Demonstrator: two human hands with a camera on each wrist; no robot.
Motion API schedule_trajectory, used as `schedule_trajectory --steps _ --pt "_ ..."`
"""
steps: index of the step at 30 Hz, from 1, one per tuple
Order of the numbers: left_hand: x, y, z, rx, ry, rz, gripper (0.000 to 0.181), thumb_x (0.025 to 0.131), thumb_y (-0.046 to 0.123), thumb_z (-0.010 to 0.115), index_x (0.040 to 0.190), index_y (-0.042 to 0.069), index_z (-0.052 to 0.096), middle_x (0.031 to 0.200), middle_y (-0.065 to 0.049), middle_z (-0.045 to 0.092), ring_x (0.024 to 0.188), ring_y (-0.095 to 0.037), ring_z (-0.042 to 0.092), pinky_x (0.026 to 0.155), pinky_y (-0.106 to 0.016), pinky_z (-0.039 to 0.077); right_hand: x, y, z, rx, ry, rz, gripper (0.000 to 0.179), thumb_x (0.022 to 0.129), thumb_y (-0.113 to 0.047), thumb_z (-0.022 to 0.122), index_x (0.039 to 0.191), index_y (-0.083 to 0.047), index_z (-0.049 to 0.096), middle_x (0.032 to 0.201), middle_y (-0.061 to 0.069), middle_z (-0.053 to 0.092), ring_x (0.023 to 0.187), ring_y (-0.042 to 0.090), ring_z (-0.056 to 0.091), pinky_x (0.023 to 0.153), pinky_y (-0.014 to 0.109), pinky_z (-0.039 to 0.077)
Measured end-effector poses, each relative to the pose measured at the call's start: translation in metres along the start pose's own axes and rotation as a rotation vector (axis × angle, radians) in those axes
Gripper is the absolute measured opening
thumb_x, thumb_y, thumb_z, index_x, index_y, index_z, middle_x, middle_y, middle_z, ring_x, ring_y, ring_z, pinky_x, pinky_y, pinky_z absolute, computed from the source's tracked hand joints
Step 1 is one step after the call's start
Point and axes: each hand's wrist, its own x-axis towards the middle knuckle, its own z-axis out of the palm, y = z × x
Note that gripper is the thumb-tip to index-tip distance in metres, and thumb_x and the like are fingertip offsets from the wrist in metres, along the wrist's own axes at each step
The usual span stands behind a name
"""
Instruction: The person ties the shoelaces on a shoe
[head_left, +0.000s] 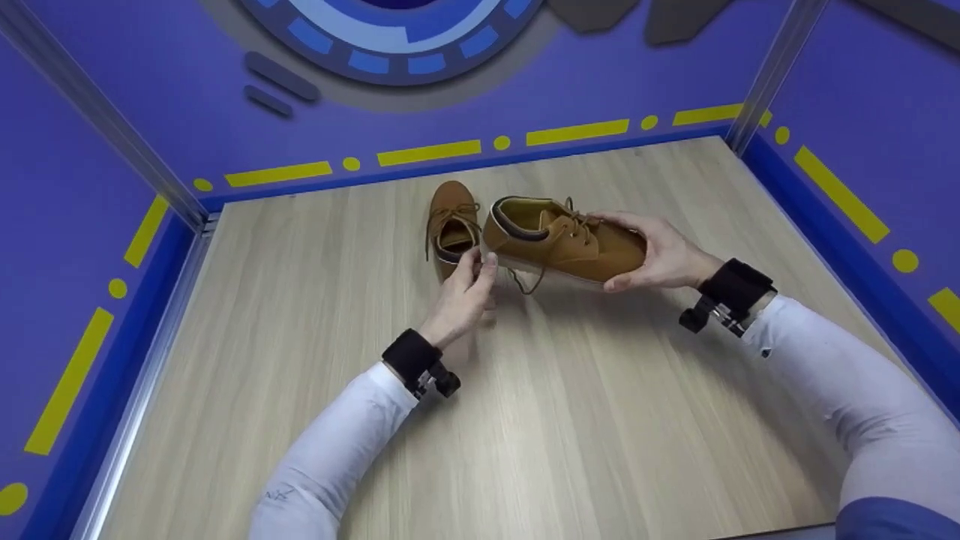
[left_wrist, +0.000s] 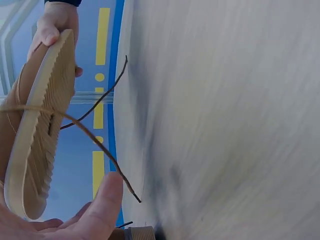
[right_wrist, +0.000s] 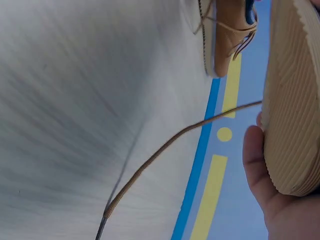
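My right hand grips a tan lace-up shoe by its toe, thumb and fingers wrapped on either side. The shoe is raised above the table with its heel toward the left; its ribbed sole shows in the right wrist view. A loose brown lace dangles below it. At the heel is my left hand, its fingertips overlapping the heel edge in the head view. In the left wrist view its thumb is extended, apart from the sole. The matching shoe stands on the table behind my left hand, toe pointing away.
A light wood-grain table lies beneath. Blue-purple panels with yellow dashes border its back and sides, joined by metal posts at the corners. Each wrist wears a black strap with a small camera mount.
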Motion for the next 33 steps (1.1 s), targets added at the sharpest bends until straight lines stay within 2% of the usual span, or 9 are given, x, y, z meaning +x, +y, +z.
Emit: schedule_trajectory --steps 4,7,10,13,17,21,24,28,33 --pt "0.002 0.003 -0.002 -0.220 -0.004 -0.029 0.136 0.082 0.104 0.033 0.174 0.004 0.035 0.173 -0.027 0.049 0.137 -0.047 0.071 0.116 -0.058 0.060 -0.005 -0.006 0.000 0.024 -0.067 -0.020 0.109 0.074 -0.013 0.105 0.169 -0.019 0.051 0.167 0.009 0.060 0.140 -0.005 0.056 0.114 0.013 0.042" --pt "0.002 0.007 -0.003 -0.405 -0.032 -0.081 0.145 0.070 0.111 0.037 0.166 0.003 0.050 0.160 -0.028 0.062 0.131 -0.044 0.076 0.109 -0.058 0.064 -0.008 -0.008 0.001 0.031 -0.123 -0.015 0.110 0.073 -0.015 0.106 0.169 -0.018 0.051 0.167 0.009 0.060 0.139 -0.003 0.057 0.113 0.013 0.044" --pt "0.002 0.012 -0.005 -0.483 -0.075 -0.139 0.116 0.089 0.101 0.044 0.151 0.005 0.066 0.135 -0.023 0.076 0.115 -0.033 0.081 0.099 -0.054 0.069 -0.010 -0.010 0.001 0.009 -0.163 -0.003 0.111 0.073 -0.018 0.107 0.169 -0.019 0.052 0.167 0.008 0.061 0.138 -0.004 0.057 0.113 0.013 0.043" --pt "0.001 0.013 -0.004 -0.439 -0.141 -0.180 0.076 0.111 0.070 0.053 0.148 0.006 0.068 0.126 -0.014 0.078 0.108 -0.021 0.078 0.093 -0.047 0.071 -0.010 -0.010 0.001 -0.025 -0.179 -0.017 0.104 0.075 -0.019 0.106 0.166 -0.017 0.056 0.164 0.009 0.064 0.138 -0.001 0.059 0.112 0.013 0.044" --pt "-0.001 0.008 0.000 -0.366 -0.236 -0.222 0.050 0.106 0.037 0.068 0.144 0.005 0.069 0.115 -0.005 0.076 0.099 -0.013 0.074 0.083 -0.034 0.069 -0.006 -0.007 0.002 -0.064 -0.197 -0.017 0.091 0.078 -0.020 0.105 0.159 -0.014 0.064 0.155 0.012 0.071 0.134 0.007 0.063 0.108 0.014 0.046" --pt "-0.002 -0.003 0.004 -0.396 -0.268 -0.268 0.036 0.097 0.026 0.071 0.124 0.003 0.074 0.099 0.001 0.074 0.089 -0.008 0.070 0.075 -0.023 0.063 -0.003 -0.003 0.004 -0.075 -0.214 0.028 0.089 0.077 -0.021 0.106 0.157 -0.014 0.066 0.153 0.011 0.073 0.132 0.017 0.065 0.106 0.017 0.047" --pt "-0.002 -0.006 0.004 -0.481 -0.260 -0.305 0.030 0.098 0.025 0.070 0.118 0.004 0.073 0.096 0.000 0.076 0.088 -0.009 0.073 0.078 -0.029 0.068 0.000 -0.001 0.004 -0.067 -0.158 0.061 0.090 0.076 -0.019 0.105 0.156 -0.012 0.066 0.155 0.013 0.072 0.132 0.024 0.065 0.105 0.018 0.046" --pt "-0.003 -0.003 0.005 -0.576 -0.233 -0.348 0.036 0.100 0.028 0.068 0.128 0.005 0.070 0.108 -0.005 0.078 0.096 -0.017 0.078 0.088 -0.044 0.071 0.006 0.000 0.002 -0.049 -0.015 0.134 0.092 0.079 -0.015 0.104 0.160 -0.007 0.060 0.161 0.017 0.065 0.140 0.032 0.064 0.108 0.018 0.051" --pt "-0.007 0.000 0.014 -0.573 -0.213 -0.359 0.040 0.102 0.031 0.067 0.133 0.005 0.067 0.117 -0.005 0.074 0.096 -0.019 0.075 0.073 -0.033 0.064 0.013 0.002 0.009 -0.034 0.145 0.266 0.095 0.087 -0.022 0.099 0.167 -0.004 0.050 0.165 0.024 0.058 0.143 0.044 0.065 0.099 0.021 0.060"
